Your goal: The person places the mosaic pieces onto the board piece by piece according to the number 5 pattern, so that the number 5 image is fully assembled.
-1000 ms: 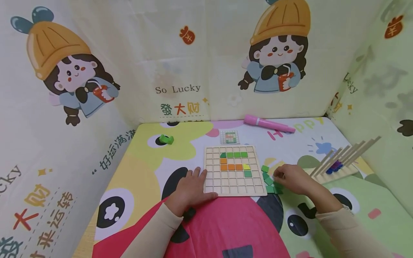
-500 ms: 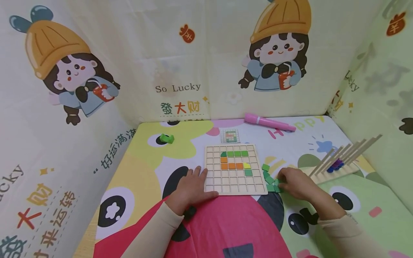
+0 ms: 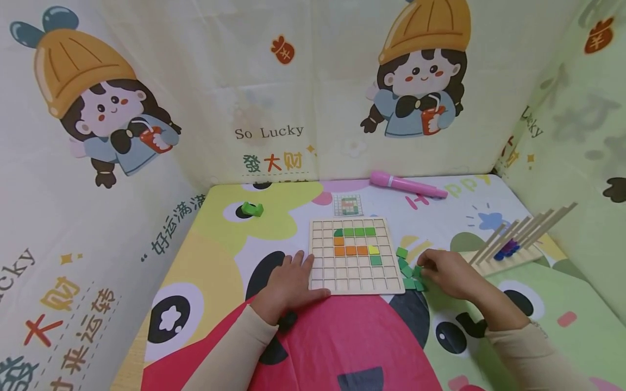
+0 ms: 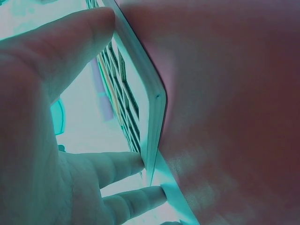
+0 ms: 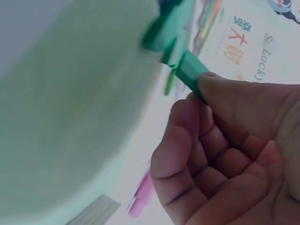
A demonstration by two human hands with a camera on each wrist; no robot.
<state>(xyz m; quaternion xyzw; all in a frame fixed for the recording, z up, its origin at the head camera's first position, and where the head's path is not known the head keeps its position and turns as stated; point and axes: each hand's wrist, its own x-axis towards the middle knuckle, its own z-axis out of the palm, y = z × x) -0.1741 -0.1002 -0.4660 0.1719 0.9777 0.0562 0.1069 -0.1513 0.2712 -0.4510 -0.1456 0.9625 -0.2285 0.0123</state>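
A wooden grid board (image 3: 321, 266) lies on the patterned table cover, with a row of green tiles (image 3: 365, 232), orange tiles (image 3: 350, 250) and a yellow tile (image 3: 374, 250) set in its cells. My left hand (image 3: 287, 283) rests at the board's near left corner, its straight fingers along the left edge and the thumb along the near edge. Right of the board, my right hand (image 3: 451, 275) pinches a green tile (image 5: 190, 71) between thumb and fingers. Under and beside that hand several loose green tiles (image 3: 406, 269) lie in a small heap.
A small pattern card (image 3: 347, 205) lies behind the board. Farther back is a pink pen-shaped stick (image 3: 408, 185). At right stands a wooden base (image 3: 530, 254) with upright pegs and purple-blue pieces. A green clip-like piece (image 3: 252, 210) sits at back left.
My right hand moved down to the heap of green tiles, then rose slightly with one tile in its pinch. The left hand has stayed on the board's corner.
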